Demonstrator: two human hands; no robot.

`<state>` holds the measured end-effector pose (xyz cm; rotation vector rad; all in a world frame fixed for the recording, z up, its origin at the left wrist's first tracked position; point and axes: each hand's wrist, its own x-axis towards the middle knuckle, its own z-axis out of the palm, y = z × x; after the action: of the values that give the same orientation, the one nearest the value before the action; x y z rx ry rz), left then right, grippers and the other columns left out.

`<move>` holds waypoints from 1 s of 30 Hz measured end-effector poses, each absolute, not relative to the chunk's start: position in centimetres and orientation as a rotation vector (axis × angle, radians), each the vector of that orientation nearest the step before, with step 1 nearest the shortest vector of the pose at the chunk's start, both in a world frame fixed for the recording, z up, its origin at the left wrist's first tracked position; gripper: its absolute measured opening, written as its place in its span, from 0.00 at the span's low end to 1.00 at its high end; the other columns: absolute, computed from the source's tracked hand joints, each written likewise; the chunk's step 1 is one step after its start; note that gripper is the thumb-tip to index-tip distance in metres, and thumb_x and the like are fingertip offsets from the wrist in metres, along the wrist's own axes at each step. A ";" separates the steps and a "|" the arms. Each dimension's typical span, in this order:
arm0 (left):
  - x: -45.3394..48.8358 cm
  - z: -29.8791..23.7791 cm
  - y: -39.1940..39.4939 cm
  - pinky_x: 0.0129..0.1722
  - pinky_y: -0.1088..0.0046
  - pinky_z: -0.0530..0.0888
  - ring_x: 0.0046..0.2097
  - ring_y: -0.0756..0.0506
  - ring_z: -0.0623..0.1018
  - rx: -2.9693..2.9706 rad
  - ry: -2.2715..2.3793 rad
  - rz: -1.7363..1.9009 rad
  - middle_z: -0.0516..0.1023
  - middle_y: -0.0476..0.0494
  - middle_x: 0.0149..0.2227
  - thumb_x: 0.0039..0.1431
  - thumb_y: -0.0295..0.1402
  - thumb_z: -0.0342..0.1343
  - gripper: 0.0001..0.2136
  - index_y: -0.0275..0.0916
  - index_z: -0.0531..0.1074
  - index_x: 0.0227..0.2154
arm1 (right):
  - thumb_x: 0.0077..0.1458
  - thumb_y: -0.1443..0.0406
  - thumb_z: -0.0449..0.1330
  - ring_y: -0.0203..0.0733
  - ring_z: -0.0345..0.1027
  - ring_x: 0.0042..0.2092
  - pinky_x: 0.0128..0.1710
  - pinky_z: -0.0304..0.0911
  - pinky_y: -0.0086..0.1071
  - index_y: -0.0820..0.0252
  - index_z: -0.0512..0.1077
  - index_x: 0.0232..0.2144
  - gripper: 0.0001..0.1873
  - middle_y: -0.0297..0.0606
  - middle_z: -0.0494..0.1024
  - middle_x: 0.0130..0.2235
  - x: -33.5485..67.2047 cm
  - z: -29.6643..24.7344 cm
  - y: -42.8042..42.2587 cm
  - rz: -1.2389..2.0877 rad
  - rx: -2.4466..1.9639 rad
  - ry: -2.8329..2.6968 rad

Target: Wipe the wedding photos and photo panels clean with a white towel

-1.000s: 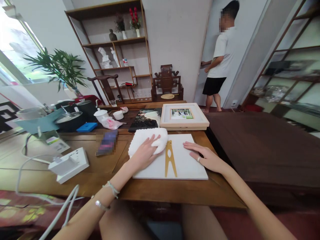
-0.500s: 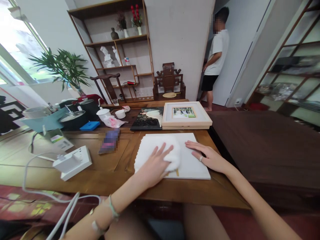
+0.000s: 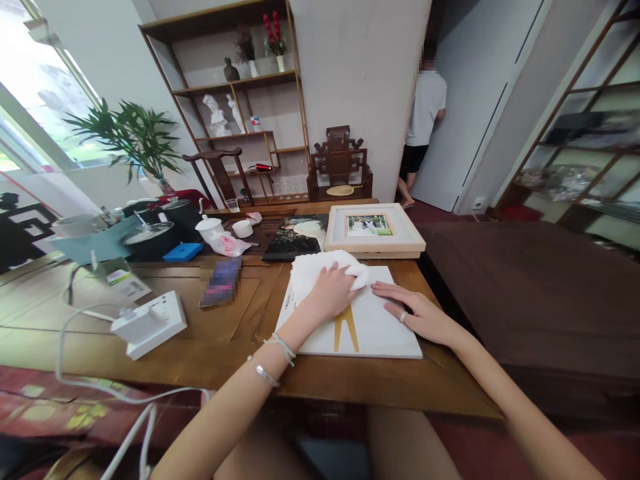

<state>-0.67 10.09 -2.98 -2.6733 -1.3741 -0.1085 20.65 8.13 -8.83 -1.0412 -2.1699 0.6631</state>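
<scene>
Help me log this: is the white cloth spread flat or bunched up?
Bunched, at least partly: the white cloth rises in a fold beside the left hand. Beneath the hand, cannot tell.

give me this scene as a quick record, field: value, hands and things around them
left hand: over a white cloth; gripping or only pressing, cannot tell
right hand: open, resting on the right side of the white board
on board: forked yellow shape, upper part hidden by left hand and cloth
behind board: framed picture, with a dark picture panel to its left
left on table: white power strip, blue box, white teapot
background: person in white shirt at the doorway
</scene>
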 end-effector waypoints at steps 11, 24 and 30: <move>1.4 -3.1 7.0 0.53 0.49 0.64 0.58 0.31 0.63 -2.683 -1.294 -0.052 0.67 0.33 0.56 0.62 0.34 0.49 0.13 0.34 0.72 0.45 | 0.59 0.63 0.52 0.50 0.57 0.61 0.59 0.56 0.46 0.51 0.67 0.54 0.21 0.37 0.66 0.59 20.6 -8.0 8.1 0.652 -0.944 -2.220; 1.7 -3.1 -1.9 0.53 0.44 0.64 0.60 0.27 0.61 -2.769 -1.200 0.045 0.62 0.36 0.60 0.61 0.31 0.47 0.13 0.41 0.76 0.42 | 0.60 0.63 0.50 0.46 0.58 0.61 0.61 0.53 0.47 0.52 0.68 0.54 0.20 0.38 0.68 0.58 20.7 -8.6 8.0 0.637 -1.018 -2.165; 0.7 -2.6 4.7 0.56 0.47 0.61 0.62 0.28 0.56 -2.711 -1.334 0.067 0.59 0.36 0.62 0.59 0.34 0.52 0.15 0.36 0.71 0.48 | 0.60 0.62 0.51 0.48 0.57 0.61 0.61 0.53 0.47 0.54 0.68 0.53 0.20 0.41 0.68 0.58 20.7 -8.5 8.0 0.622 -1.029 -2.180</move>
<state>0.72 4.67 -2.65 -2.7112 -1.3341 0.0673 20.67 8.04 -8.54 -1.0294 -2.1796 0.6223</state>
